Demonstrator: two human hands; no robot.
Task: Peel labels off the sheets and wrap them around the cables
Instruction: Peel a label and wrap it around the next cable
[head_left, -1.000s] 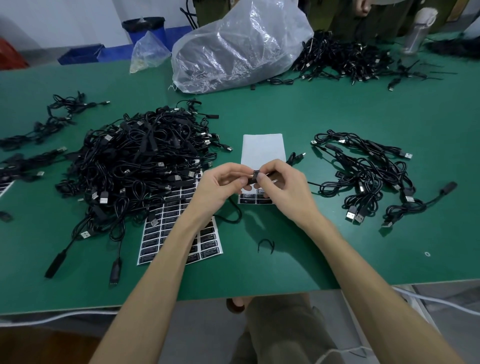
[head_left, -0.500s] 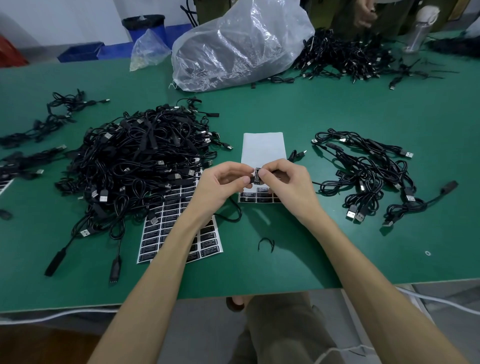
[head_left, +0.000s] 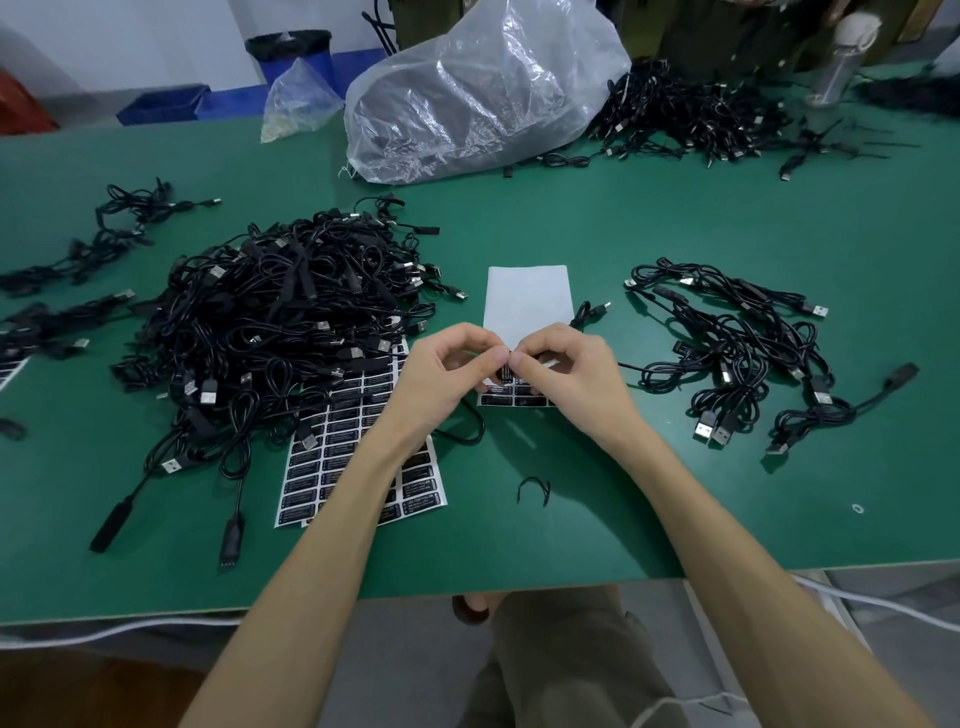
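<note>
Green table (head_left: 571, 234); my left hand (head_left: 447, 376) & right hand (head_left: 569, 374) pinch label (head_left: 505, 373) on cable (head_left: 584, 314), fingers (head_left: 497, 356) narrow. Risk: label sticks crooked/creased if cable twists.

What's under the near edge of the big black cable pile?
A white sheet of black labels pokes out from under the pile of black cables. Its far end is covered; anything else beneath is hidden.

White print on the black labels (head_left: 423, 487) of the label sheet (head_left: 322, 467) reads "LED CONTROLLER"; finer lines are illegible.
</note>
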